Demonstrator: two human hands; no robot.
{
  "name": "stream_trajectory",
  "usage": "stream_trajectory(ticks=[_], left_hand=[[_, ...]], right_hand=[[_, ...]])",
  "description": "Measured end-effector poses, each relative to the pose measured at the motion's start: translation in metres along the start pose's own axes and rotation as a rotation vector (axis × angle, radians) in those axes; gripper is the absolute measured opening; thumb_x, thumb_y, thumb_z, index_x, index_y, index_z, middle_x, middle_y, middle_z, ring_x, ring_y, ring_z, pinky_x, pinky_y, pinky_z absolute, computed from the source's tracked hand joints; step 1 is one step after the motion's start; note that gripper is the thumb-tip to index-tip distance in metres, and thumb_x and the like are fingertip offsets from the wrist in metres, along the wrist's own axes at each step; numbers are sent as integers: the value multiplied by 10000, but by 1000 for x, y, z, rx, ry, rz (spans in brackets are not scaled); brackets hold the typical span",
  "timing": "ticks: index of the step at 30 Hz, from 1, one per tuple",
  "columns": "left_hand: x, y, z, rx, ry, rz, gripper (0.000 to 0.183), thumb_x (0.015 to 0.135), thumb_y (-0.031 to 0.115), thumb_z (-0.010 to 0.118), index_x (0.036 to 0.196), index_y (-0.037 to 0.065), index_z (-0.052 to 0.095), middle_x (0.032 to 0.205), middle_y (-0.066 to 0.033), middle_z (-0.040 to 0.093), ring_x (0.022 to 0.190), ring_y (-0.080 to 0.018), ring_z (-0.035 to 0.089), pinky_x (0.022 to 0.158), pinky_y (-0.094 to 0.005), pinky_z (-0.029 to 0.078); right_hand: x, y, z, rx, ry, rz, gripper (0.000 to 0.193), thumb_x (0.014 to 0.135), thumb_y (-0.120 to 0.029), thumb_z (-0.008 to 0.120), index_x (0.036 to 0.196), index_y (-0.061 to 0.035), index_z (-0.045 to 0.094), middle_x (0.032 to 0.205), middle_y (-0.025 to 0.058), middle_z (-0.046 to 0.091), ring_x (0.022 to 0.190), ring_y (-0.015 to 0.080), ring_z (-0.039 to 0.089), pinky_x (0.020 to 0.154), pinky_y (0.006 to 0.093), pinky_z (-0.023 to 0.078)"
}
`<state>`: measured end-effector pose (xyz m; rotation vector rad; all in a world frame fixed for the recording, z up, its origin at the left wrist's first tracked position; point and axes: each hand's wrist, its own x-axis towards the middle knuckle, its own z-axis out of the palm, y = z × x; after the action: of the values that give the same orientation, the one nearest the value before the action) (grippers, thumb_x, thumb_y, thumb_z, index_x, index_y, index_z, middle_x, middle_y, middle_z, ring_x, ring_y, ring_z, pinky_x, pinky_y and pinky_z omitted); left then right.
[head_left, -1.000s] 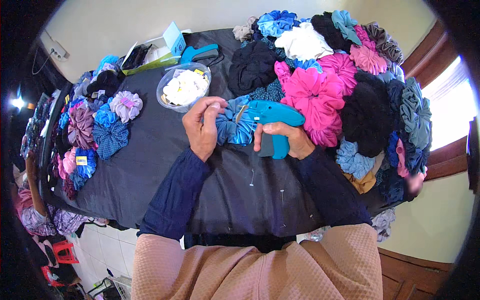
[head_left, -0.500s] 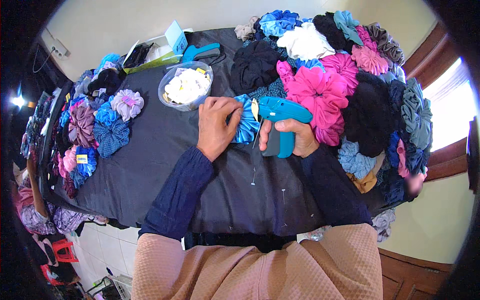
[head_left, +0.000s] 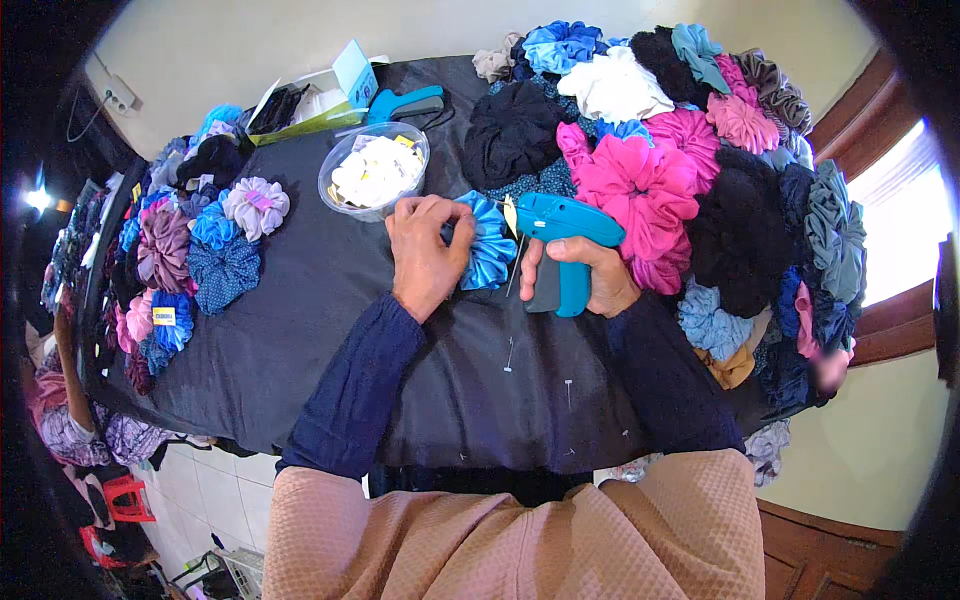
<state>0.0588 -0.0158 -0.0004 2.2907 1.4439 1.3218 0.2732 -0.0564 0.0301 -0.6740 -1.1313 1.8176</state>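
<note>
My right hand (head_left: pixel 598 272) is wrapped round the grip of a teal tagging gun (head_left: pixel 572 222), whose nose points left. A small pale tag (head_left: pixel 510 216) hangs at the gun's tip. Just left of it, a shiny light blue scrunchie (head_left: pixel 488 250) rests on the black-covered table (head_left: pixel 330 330). My left hand (head_left: pixel 430 245) grips the scrunchie's left side with bent fingers; the fingertips are partly hidden. Beyond that hand stands a clear round tub (head_left: pixel 333 190) full of pale tags (head_left: pixel 375 172).
Scrunchies in many colours, a bright pink one (head_left: pixel 637 185) among them, are heaped on the right. A smaller pile (head_left: pixel 222 270) lies left. At the back are an open box (head_left: pixel 310 105) and a teal-handled tool (head_left: pixel 403 103). Thin plastic fasteners (head_left: pixel 508 355) are scattered near the front.
My left hand has shifted slightly left, and more of the blue scrunchie shows beside it. The tagging gun and my right hand have hardly moved.
</note>
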Motion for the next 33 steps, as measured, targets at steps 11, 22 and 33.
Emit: stream_trajectory(ticks=[11,22,33], left_hand=[[2,21,-5,-162,147,28,68,843,71,662,905,48,646,977,-72,673,994,-266,568,917,-383,402],[-1,27,-6,-138,223,47,67,869,48,635,931,26,642,984,-106,665,990,-270,586,916,-370,428],[-6,37,0,-143,309,55,67,871,16,635,935,1,645,957,-118,661,952,-269,595,880,-362,452]], right_hand=[[2,-1,12,-203,144,6,313,873,-278,625,1051,-21,621,757,81,640,670,182,647,649,327,523],[4,2,18,-249,166,-41,326,875,-223,623,1130,-21,607,760,65,642,654,154,632,642,291,488],[4,19,22,-215,221,-136,297,887,-208,631,1104,-5,625,746,68,636,654,150,622,604,293,490]])
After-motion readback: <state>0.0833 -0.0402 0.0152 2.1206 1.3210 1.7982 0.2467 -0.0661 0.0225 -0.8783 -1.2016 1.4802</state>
